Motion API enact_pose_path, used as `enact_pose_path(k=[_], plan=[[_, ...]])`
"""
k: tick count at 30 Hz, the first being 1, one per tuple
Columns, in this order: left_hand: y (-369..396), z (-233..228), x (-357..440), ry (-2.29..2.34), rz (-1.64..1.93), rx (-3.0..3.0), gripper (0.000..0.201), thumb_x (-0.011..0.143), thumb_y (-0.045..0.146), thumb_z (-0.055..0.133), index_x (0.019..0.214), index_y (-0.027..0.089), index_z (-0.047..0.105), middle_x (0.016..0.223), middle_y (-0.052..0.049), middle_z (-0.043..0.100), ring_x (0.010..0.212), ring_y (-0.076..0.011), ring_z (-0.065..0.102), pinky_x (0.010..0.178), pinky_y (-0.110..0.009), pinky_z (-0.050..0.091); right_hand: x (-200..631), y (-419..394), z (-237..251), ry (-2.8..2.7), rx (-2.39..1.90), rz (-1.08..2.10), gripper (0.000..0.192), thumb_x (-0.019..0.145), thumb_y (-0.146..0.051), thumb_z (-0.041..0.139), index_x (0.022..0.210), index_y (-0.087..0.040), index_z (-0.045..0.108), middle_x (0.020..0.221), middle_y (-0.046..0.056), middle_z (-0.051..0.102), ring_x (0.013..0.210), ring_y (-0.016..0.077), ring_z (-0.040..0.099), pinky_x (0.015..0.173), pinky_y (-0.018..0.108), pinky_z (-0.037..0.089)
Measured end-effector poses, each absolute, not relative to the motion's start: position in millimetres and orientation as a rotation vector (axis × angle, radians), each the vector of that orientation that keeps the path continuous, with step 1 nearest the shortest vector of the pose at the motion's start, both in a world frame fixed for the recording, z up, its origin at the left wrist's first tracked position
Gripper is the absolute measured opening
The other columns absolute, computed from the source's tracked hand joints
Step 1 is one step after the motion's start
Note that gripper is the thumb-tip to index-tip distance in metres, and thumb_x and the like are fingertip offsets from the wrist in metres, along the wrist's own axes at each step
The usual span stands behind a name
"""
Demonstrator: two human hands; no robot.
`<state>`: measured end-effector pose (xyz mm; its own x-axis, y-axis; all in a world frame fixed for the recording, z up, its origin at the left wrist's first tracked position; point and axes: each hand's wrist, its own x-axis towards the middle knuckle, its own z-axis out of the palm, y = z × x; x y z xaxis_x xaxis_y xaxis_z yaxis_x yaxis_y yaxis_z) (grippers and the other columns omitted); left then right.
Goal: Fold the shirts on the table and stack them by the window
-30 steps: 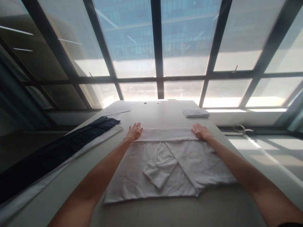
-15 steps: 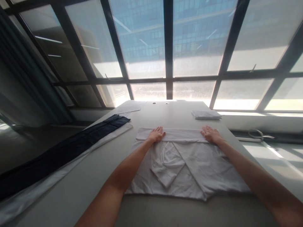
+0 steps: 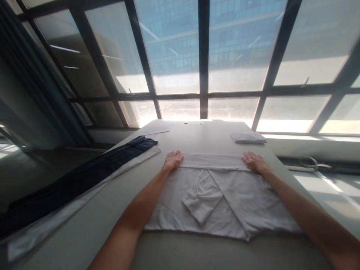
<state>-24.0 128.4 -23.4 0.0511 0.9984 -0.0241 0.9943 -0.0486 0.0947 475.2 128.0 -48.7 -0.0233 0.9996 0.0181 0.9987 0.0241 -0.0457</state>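
White shirt point(image 3: 225, 202) spread flat on tabletop point(image 3: 197, 137), centred before the body, near edge toward the camera. Sleeves folded inward over the middle; far strip turned back into a narrow band point(image 3: 213, 161) across the top.

Left hand point(image 3: 173, 159) flat on left end of band, palm down, fingers point(image 3: 176, 153) extended and slightly spread, gripping nothing. Right hand point(image 3: 253, 161) flat on right end of band, palm down, fingers point(image 3: 247, 154) likewise extended, nothing pinched. Both forearms stretched out over the cloth.

Step in hand, by judgement: pressing and smoothing the far fold. To do well:
- Keep palms flat, even pressure, both ends level so crease runs parallel to tabletop edge.
- Slide outward from centre to push wrinkles off, not inward toward folded sleeve.
- Avoid dragging lower layer; light creases on right half look easy to bunch.
- Check band width equal at both ends before lifting off.

Around: folded white cloth point(image 3: 249, 137) further back on right, apart from shirt. Dark garment point(image 3: 84, 178) laid long over a white one point(image 3: 146, 155) at left, near left hand but not touching. Sheet of white fabric point(image 3: 156, 129) at far left corner. Window wall point(image 3: 204, 56) beyond, strong backlight.
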Motion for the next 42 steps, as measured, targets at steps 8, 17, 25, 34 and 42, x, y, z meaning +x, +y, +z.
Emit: enact_pose_path(k=[8, 17, 25, 34, 42], plan=[[124, -18, -34, 2.216, 0.133, 2.113, 0.056, 0.107, 0.046, 0.028, 0.157, 0.021, 0.036, 0.169, -0.015, 0.026, 0.155, -0.0288, 0.022, 0.122, -0.061, 0.018, 474, 126, -47, -2.216, -2.16, 0.005, 0.062, 0.106, -0.047, 0.022, 0.157, -0.017, 0.039, 0.166, 0.014, 0.033, 0.154, 0.0265, 0.027, 0.123, 0.052, 0.023], [108, -11, -4, 1.75, 0.371, 2.589, 0.053, 0.107, 0.039, 0.031, 0.157, 0.022, 0.041, 0.166, -0.007, 0.036, 0.156, -0.0225, 0.024, 0.127, -0.047, 0.018, 474, 128, -47, -2.202, -2.159, 0.002, 0.063, 0.105, -0.049, 0.023, 0.156, -0.017, 0.042, 0.165, 0.017, 0.036, 0.153, 0.0289, 0.031, 0.122, 0.052, 0.024], [100, -20, 35, 1.395, 0.178, 2.681, 0.057, 0.109, 0.048, 0.029, 0.16, 0.023, 0.037, 0.168, -0.007, 0.029, 0.156, -0.024, 0.025, 0.126, -0.046, 0.022, 475, 128, -48, -2.205, -2.143, -0.009, 0.061, 0.105, -0.047, 0.024, 0.154, -0.017, 0.045, 0.164, 0.016, 0.038, 0.151, 0.0294, 0.033, 0.121, 0.052, 0.026], [98, -16, 37, 1.486, 0.218, 2.66, 0.056, 0.107, 0.049, 0.036, 0.155, 0.022, 0.044, 0.166, -0.008, 0.036, 0.153, -0.0248, 0.033, 0.125, -0.045, 0.028, 471, 123, -41, -2.217, -2.131, -0.03, 0.059, 0.106, -0.045, 0.026, 0.153, -0.016, 0.046, 0.162, 0.017, 0.04, 0.149, 0.0292, 0.037, 0.12, 0.05, 0.028], [103, -17, 41, 1.48, 0.323, 2.658, 0.051, 0.103, 0.048, 0.044, 0.148, 0.024, 0.051, 0.157, -0.009, 0.049, 0.147, -0.0255, 0.043, 0.123, -0.043, 0.033, 471, 122, -42, -2.207, -2.129, -0.045, 0.056, 0.106, -0.045, 0.027, 0.151, -0.019, 0.048, 0.161, 0.016, 0.042, 0.148, 0.0292, 0.039, 0.12, 0.051, 0.029]])
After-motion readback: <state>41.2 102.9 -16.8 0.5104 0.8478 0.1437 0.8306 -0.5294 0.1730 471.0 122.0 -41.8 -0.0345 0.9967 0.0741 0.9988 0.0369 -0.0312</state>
